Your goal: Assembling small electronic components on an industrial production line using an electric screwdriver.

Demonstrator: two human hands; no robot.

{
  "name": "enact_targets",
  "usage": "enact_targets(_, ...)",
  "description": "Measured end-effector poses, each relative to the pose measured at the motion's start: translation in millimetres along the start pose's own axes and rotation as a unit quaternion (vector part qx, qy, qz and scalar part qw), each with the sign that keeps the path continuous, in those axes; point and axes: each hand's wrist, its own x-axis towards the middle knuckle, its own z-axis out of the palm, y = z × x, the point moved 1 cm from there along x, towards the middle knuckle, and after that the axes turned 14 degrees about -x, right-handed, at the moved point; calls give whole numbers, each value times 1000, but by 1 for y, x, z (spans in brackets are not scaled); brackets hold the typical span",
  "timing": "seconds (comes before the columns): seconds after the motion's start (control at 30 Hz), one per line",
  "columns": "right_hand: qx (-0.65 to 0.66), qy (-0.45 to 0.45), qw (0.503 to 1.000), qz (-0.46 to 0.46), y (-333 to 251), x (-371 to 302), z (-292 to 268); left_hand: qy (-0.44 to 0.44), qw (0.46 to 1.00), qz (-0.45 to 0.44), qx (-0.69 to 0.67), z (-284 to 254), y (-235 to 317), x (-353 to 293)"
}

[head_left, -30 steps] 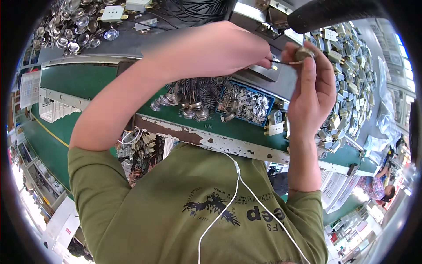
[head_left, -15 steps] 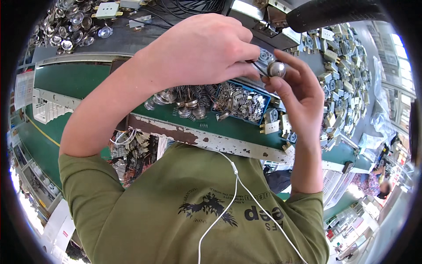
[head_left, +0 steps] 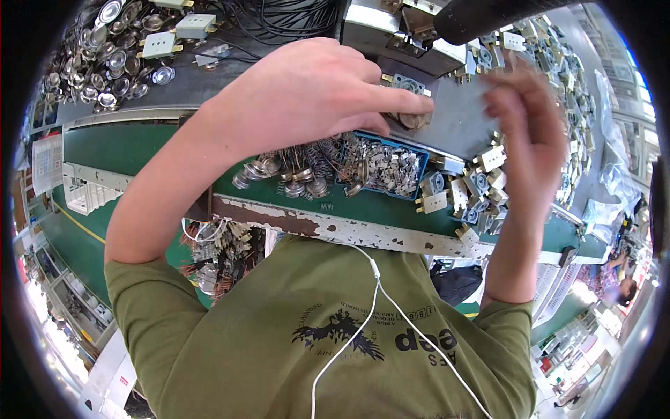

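My left hand (head_left: 328, 87) reaches over the bench with its index finger stretched across a round metal cap (head_left: 417, 120). Its thumb is bent in beside the cap, and the other fingers are curled under. Just beyond that fingertip lies a square metal part with a round centre (head_left: 408, 85), in front of a metal fixture (head_left: 384, 31). My right hand (head_left: 527, 115) is off to the right above the bench, smeared by motion, apart from the cap; whether it holds anything does not show.
A blue tray (head_left: 423, 164) of small metal pieces stands at the bench's near edge, beside springs and hanging metal caps (head_left: 296, 174). Shiny caps (head_left: 112, 59) are heaped at far left, black cables (head_left: 286, 17) at the back. Thermostat-like white blocks (head_left: 492, 158) pile up on the right. A black tube (head_left: 481, 17) overhangs.
The metal cap has gone from my right fingers down to the bench under my left index finger. My right hand has let go and swung away to the right.
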Motion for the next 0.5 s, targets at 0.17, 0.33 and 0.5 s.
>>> enact_targets(0.17,122,215,955,-166,-19,46,-9,12,981,-116,-155,-6,-13,10)
enact_targets(0.33,124,227,952,-165,-24,48,-3,-68,975,-184,-107,2,-13,28)
enact_targets(0.5,139,243,947,-159,-9,62,-4,-117,959,-244,-79,7,-22,19)
